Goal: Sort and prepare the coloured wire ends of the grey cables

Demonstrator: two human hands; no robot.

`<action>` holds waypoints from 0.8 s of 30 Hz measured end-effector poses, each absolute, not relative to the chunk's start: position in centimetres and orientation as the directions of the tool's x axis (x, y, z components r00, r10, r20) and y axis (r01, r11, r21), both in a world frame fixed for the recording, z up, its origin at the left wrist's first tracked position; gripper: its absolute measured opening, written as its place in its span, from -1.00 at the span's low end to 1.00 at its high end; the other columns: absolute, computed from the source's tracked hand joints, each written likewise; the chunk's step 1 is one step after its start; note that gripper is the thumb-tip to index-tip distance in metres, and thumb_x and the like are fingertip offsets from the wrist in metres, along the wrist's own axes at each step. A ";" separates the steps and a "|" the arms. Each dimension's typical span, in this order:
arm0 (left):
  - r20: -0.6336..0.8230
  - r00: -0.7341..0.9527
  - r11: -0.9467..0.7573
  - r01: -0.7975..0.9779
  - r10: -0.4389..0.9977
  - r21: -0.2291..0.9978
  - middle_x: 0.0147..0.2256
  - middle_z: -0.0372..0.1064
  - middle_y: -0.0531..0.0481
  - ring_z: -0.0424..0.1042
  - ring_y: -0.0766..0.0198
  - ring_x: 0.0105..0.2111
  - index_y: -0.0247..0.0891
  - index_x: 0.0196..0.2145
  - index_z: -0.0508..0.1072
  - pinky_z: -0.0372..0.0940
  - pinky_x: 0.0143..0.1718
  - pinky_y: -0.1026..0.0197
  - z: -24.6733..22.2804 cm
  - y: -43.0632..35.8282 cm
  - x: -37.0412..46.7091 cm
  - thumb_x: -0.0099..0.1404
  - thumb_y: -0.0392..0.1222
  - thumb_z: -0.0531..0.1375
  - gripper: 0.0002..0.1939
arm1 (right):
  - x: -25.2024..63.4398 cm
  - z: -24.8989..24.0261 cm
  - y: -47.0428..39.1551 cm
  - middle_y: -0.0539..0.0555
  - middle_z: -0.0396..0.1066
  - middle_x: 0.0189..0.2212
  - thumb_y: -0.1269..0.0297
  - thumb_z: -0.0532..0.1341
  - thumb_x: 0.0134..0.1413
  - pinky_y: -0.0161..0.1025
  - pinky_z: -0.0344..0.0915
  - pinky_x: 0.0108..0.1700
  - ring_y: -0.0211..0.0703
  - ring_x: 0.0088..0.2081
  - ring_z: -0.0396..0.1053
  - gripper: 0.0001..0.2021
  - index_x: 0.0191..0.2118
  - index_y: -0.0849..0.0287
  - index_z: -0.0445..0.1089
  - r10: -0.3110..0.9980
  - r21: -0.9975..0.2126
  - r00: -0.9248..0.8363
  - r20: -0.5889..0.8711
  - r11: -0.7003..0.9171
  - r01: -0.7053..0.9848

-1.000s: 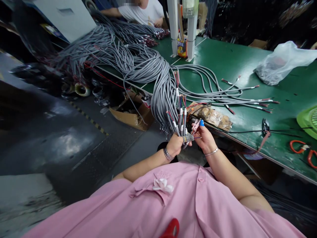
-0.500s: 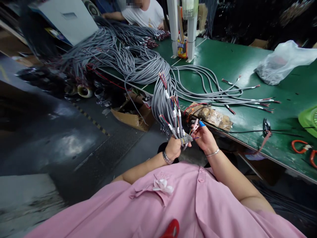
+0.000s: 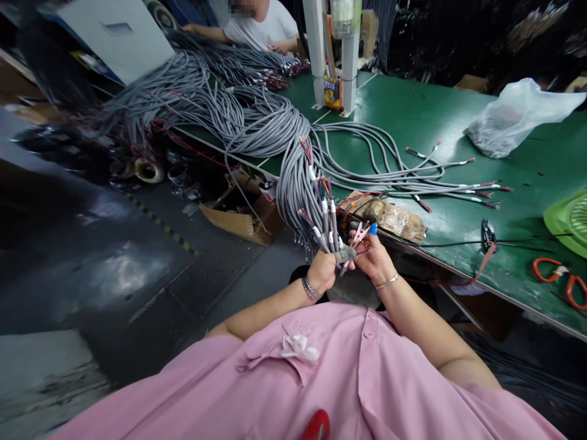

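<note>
My left hand (image 3: pixel 322 271) is closed around a bunch of grey cables (image 3: pixel 333 223) near their stripped ends. A grey fabric cover with a yellow band (image 3: pixel 345 255) lies over its thumb side. Thin coloured wires (image 3: pixel 324 188) fan out of the white-wrapped cable ends above that hand. Close on the right, my right hand (image 3: pixel 373 261) has its fingers bent together at the wire ends, with a blue cover (image 3: pixel 373 229) on one fingertip. A slim pink piece (image 3: pixel 359 235) shows between its fingers; its exact kind cannot be made out.
More grey cables (image 3: pixel 275 122) spill over the green table (image 3: pixel 426 110). Nearby are a taped cardboard piece (image 3: pixel 397 219), orange-handled pliers (image 3: pixel 548 270), a plastic bag (image 3: pixel 504 119) and a green basket (image 3: pixel 568 220). A person in white (image 3: pixel 261 27) sits across the table.
The view has shifted slightly. Both hands stay together at the cable ends, and the right fingers have moved a little. The person across the table has moved an arm.
</note>
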State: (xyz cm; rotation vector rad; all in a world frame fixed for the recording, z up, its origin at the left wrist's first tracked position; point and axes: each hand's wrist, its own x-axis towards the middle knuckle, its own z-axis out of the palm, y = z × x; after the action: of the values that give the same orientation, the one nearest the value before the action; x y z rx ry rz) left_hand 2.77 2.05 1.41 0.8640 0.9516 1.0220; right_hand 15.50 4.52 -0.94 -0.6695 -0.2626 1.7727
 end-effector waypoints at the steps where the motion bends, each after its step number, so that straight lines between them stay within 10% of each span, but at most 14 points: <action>1: -0.226 0.220 0.286 -0.298 0.949 0.911 -0.70 0.33 -0.03 0.27 0.38 -0.66 -0.34 -0.70 0.43 0.09 -0.60 0.31 1.2 2.1 2.8 0.02 -0.11 0.32 -0.70 | 15.5 -1.0 4.6 -0.01 0.49 -0.48 -0.13 0.31 -0.02 -0.29 0.34 -0.56 -0.26 -0.56 0.35 -0.62 -0.42 0.14 0.40 0.937 -0.495 -0.161 -0.309 -0.303 -0.814; 24: -0.182 0.201 0.234 -0.280 0.963 0.931 -0.65 0.37 -0.02 0.30 0.38 -0.64 -0.33 -0.65 0.45 0.16 -0.56 0.29 0.8 0.5 1.8 0.04 -0.10 0.34 -0.72 | 15.8 -0.8 3.9 0.04 0.52 -0.36 -0.14 0.23 0.07 -0.32 0.33 -0.50 -0.27 -0.49 0.38 -0.60 -0.30 0.16 0.42 0.932 -0.439 -0.221 -0.286 -0.333 -0.835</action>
State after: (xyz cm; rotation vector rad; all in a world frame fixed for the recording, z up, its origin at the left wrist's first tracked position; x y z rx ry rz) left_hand 1.77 0.50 0.84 0.9117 0.9576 1.0612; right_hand 15.75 3.86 -0.78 -0.5985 -0.2246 1.8208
